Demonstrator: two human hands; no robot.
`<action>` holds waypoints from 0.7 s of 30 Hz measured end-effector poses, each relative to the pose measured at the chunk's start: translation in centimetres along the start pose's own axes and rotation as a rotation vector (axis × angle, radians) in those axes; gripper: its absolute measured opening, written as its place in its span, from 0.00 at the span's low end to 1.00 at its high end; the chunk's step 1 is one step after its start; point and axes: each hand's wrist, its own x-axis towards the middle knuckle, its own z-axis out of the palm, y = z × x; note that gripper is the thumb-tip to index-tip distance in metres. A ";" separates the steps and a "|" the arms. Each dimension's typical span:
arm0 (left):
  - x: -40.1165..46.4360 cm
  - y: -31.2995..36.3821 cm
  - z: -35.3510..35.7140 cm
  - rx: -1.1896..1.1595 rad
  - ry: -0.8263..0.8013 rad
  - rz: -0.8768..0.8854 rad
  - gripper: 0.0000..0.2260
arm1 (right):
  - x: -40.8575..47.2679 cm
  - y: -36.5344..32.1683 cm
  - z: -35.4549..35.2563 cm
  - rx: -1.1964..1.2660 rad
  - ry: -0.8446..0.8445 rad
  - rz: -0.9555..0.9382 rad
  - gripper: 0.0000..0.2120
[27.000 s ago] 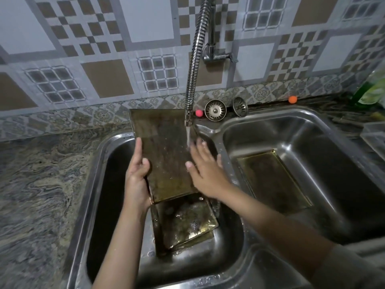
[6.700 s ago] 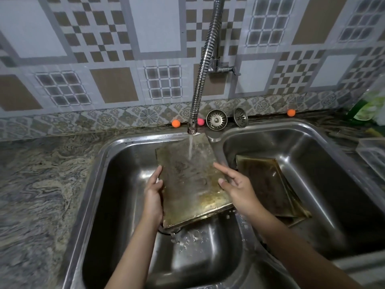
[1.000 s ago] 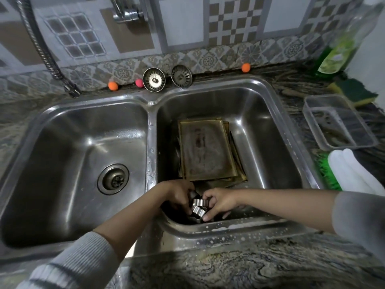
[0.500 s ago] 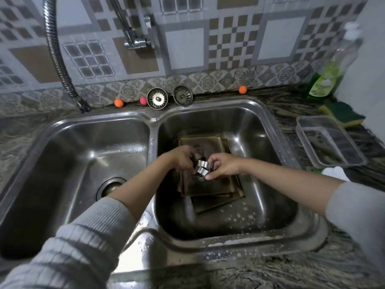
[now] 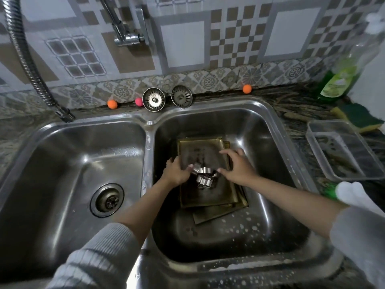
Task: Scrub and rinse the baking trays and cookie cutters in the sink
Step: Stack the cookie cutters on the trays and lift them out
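Note:
A stack of brownish metal baking trays [image 5: 202,151] lies on the floor of the right sink basin [image 5: 268,130]. A cluster of shiny metal cookie cutters [image 5: 205,178] sits on or just over the top tray, between my hands. My left hand [image 5: 177,172] is curled at the cluster's left side, its fingers on one cutter. On the right, my right hand [image 5: 237,166] has its fingers spread over the tray, with only the thumb near the cutters. Suds dot the basin floor in front of the trays.
The left basin [image 5: 62,163] holds only its drain [image 5: 107,200]. The hose nozzle [image 5: 66,116] hangs at its back-left rim, no water running. Two strainers [image 5: 153,99], small balls [image 5: 112,104], a soap bottle [image 5: 341,80], sponge [image 5: 360,117], clear container [image 5: 341,151] and brush [image 5: 350,195] surround the sink.
Both hands carried the cookie cutters from the front of the right basin back over the stacked trays. My right hand's fingers have since spread away from the cutters.

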 end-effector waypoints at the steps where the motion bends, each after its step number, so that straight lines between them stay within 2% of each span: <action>1: 0.4 -0.4 0.6 -0.034 -0.036 -0.021 0.31 | 0.0 0.5 0.1 -0.008 -0.005 0.074 0.30; 4: 0.8 -1.0 2.1 -0.165 -0.129 -0.103 0.43 | -0.6 1.3 0.8 0.042 -0.151 0.236 0.37; 9: -1.3 0.0 3.5 -0.161 -0.259 -0.134 0.44 | -1.6 1.9 2.5 0.131 -0.270 0.379 0.38; 14: -2.6 -0.3 4.0 -0.257 -0.319 -0.086 0.45 | -2.2 2.1 1.6 0.237 -0.248 0.328 0.33; 18: -4.4 -0.5 4.6 -0.151 -0.435 -0.119 0.46 | -3.0 2.3 2.1 0.224 -0.272 0.317 0.33; 21: -5.2 -1.5 5.4 -0.041 -0.456 -0.127 0.45 | -3.7 2.4 2.5 0.163 -0.305 0.285 0.35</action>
